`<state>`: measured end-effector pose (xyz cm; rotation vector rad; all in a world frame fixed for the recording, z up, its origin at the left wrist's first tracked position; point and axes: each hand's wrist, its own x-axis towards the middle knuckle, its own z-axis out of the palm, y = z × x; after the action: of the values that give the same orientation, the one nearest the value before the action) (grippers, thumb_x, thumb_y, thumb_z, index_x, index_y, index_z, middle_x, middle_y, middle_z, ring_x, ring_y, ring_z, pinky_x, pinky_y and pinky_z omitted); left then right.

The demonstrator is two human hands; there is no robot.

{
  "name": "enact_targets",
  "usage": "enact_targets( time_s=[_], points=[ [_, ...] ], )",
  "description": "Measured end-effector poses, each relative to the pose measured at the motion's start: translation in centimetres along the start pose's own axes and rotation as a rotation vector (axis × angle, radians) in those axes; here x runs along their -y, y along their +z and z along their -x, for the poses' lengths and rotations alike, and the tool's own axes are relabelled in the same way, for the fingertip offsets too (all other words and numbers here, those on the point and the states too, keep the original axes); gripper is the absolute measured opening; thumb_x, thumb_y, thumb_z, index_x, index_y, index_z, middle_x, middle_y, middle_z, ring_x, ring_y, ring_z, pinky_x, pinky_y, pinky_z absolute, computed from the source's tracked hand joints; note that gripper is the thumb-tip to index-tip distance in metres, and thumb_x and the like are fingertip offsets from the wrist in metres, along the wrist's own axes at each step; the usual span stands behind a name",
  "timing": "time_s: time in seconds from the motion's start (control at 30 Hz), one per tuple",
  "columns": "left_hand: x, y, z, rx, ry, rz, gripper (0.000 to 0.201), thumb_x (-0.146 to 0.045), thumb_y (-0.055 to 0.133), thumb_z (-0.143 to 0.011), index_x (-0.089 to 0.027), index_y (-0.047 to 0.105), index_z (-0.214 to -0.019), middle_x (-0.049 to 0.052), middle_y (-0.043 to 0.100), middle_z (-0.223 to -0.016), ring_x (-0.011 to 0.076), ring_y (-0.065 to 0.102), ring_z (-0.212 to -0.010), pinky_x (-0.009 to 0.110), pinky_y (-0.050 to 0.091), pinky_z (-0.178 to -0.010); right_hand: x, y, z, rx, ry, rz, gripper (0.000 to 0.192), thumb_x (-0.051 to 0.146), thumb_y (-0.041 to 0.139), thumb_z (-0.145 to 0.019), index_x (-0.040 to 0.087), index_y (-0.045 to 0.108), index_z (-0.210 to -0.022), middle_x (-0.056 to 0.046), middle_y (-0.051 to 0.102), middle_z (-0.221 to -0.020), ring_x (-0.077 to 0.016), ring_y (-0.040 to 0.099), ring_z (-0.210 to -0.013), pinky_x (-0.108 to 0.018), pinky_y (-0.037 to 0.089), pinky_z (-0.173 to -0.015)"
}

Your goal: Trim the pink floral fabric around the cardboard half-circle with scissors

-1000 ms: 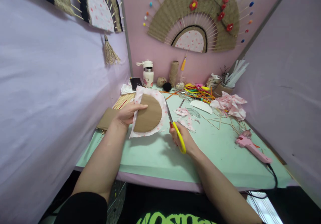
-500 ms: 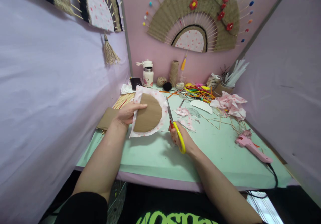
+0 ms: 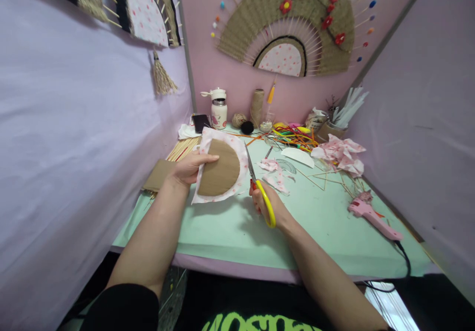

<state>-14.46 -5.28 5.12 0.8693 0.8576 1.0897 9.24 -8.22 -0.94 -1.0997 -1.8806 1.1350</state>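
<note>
My left hand [image 3: 189,166] pinches a half-round piece of brown cardboard [image 3: 222,172] together with the spotted pink-and-white fabric [image 3: 244,160] behind it. The thumb lies on the cardboard and the other fingers are hidden underneath. A margin of fabric shows all around the cardboard. In my right hand [image 3: 269,205] are scissors [image 3: 267,205] with yellow and red handles. Their blades point up and away, just right of the fabric's curved edge, and look nearly closed. Fabric scraps [image 3: 276,177] lie on the table [image 3: 222,237] beyond my right hand.
At right lie a pink glue gun [image 3: 374,218] with a black cord and crumpled spotted fabric [image 3: 339,154]. A white bottle [image 3: 219,111], a twine spool [image 3: 257,107] and a phone [image 3: 201,123] stand or lie along the back. Thin sticks [image 3: 183,148] and brown cardboard [image 3: 158,175] are at left.
Almost nothing differs. Both hands, the cardboard with its fabric and the scissors stay in nearly the same place, with only a very slight shift.
</note>
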Motion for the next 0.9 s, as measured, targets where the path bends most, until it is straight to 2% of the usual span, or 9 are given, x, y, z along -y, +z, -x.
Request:
enact_targets(
  time_s=[0.67,0.9],
  points=[
    [-0.20,-0.37,0.06,0.010,-0.008,-0.016,0.032,-0.015,0.068,-0.068,-0.010,0.067,-0.099,0.011,0.074,-0.088,0.0282,0.069,-0.088,0.041,0.054,-0.085,-0.93,-0.10,-0.50,-0.059,0.028,-0.015,0.042,0.060,0.052,-0.077,0.021,0.039,-0.066,0.005,0.040,-0.051,-0.0104,0.039,-0.045,-0.022,0.029,-0.041],
    [-0.05,-0.28,0.25,-0.016,-0.004,-0.006,0.029,-0.013,0.069,-0.065,-0.011,0.068,-0.095,0.010,0.075,-0.084,0.0261,0.070,-0.081,0.037,0.056,-0.078,-0.59,-0.11,-0.25,-0.027,-0.003,-0.012,0.038,0.058,0.043,-0.083,0.021,0.042,-0.076,0.005,0.041,-0.058,-0.0105,0.040,-0.049,-0.022,0.034,-0.045]
  ],
)
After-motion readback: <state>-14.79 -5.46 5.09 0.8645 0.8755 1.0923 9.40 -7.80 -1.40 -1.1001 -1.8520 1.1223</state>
